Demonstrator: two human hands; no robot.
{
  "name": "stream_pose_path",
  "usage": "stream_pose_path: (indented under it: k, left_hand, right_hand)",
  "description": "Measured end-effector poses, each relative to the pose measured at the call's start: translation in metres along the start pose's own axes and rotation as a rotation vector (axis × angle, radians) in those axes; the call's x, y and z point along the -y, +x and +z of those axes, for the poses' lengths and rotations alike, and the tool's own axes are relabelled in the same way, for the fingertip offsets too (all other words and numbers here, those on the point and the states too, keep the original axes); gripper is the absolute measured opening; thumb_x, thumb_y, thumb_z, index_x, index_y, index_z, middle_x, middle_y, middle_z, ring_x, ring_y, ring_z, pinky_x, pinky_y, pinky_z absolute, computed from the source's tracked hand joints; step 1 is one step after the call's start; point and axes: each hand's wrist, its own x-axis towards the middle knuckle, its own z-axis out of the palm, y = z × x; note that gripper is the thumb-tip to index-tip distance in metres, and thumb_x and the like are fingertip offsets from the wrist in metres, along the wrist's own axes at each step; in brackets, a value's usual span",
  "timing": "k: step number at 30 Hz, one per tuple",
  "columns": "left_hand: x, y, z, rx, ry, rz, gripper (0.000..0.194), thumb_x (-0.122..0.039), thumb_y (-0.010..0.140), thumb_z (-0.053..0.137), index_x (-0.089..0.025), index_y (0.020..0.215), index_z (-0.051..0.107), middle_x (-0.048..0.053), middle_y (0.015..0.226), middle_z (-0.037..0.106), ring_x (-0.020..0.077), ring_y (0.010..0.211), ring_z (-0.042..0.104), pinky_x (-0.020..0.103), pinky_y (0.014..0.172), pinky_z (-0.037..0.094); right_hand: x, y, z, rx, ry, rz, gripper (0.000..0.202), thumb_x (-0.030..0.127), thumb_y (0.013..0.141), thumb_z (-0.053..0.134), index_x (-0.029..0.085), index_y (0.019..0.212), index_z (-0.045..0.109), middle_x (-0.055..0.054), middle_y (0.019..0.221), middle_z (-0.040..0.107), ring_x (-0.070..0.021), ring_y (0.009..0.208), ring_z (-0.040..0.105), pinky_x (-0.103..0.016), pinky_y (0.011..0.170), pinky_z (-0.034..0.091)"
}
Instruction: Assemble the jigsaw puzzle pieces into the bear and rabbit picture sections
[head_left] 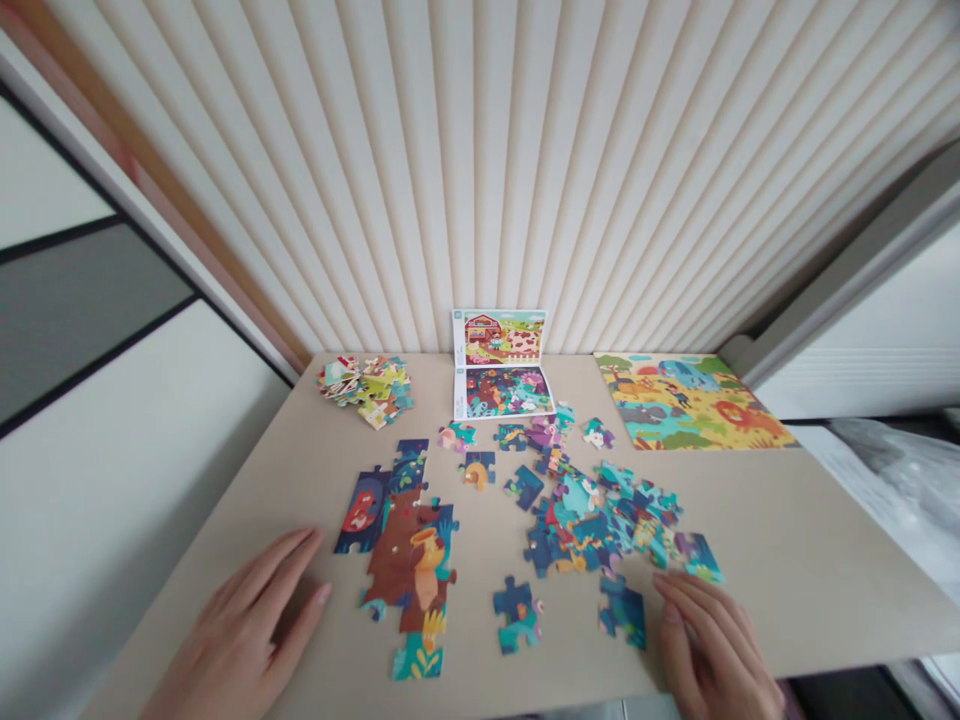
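My left hand (251,620) rests on the table with fingers stretched out and nothing in it. To its right lies a joined section of jigsaw puzzle (397,550) with a brown bear, a yellow animal and a red fox. My right hand (709,640) lies near the front edge, fingers extended and loosely together, no piece visible in it. Just left of its fingertips is a dark blue puzzle piece (624,612). Another blue and teal piece (517,615) lies between the hands. Beyond my right hand spreads a heap of loose pieces (592,520), many overlapping.
A folded picture card (504,390) stands against the pleated screen (480,180). At back left is a pile of other puzzle pieces (367,385). A complete animal puzzle (690,400) lies at back right. Clear plastic wrapping (900,470) sits beyond the table's right edge.
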Motion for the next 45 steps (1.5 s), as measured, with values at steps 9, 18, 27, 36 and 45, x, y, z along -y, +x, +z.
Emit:
stream_pose_path:
  k: [9,18,27,36,45]
  left_hand:
    - [-0.004,-0.001,0.006,0.002,-0.064,-0.097,0.047,-0.046,0.105,0.053,-0.026,0.147,0.056,0.010,0.154,0.060,0.0306,0.136,0.061,0.050,0.123,0.045]
    - [-0.003,0.000,0.007,-0.017,-0.077,-0.089,0.047,-0.046,0.104,0.053,-0.027,0.146,0.056,0.010,0.152,0.061,0.0304,0.136,0.062,0.049,0.123,0.045]
    - [-0.005,0.000,0.005,-0.015,-0.078,-0.086,0.047,-0.047,0.105,0.052,-0.027,0.148,0.055,0.009,0.153,0.059,0.0296,0.136,0.061,0.048,0.125,0.043]
    - [-0.007,0.001,0.003,-0.019,-0.078,-0.080,0.046,-0.047,0.105,0.051,-0.027,0.146,0.055,0.009,0.152,0.060,0.0302,0.134,0.061,0.050,0.123,0.043]
    - [-0.011,0.003,-0.001,-0.011,-0.080,-0.081,0.046,-0.047,0.106,0.049,-0.027,0.147,0.053,0.010,0.153,0.059,0.0305,0.135,0.060,0.050,0.122,0.045]
  right_hand:
    - [0.001,-0.004,0.008,-0.021,-0.030,0.086,0.021,0.013,0.096,0.069,0.023,0.114,0.076,-0.008,0.109,0.079,-0.0267,0.104,0.074,-0.045,0.093,0.057]
    - [0.000,-0.008,0.011,-0.021,-0.046,0.091,0.017,0.016,0.097,0.068,0.023,0.112,0.076,-0.008,0.107,0.080,-0.0271,0.102,0.074,-0.046,0.092,0.058]
    - [0.001,-0.005,0.011,-0.026,-0.058,0.085,0.016,0.015,0.097,0.069,0.022,0.110,0.075,-0.009,0.108,0.080,-0.0271,0.101,0.074,-0.046,0.091,0.058]
    - [0.004,-0.003,0.010,-0.018,-0.056,0.099,0.016,0.015,0.097,0.068,0.023,0.109,0.075,-0.008,0.107,0.079,-0.0268,0.102,0.073,-0.046,0.092,0.058]
    - [0.055,-0.003,-0.005,0.104,0.035,-0.030,0.029,0.007,0.094,0.066,0.020,0.119,0.075,-0.009,0.110,0.080,-0.0236,0.102,0.073,-0.038,0.088,0.059]
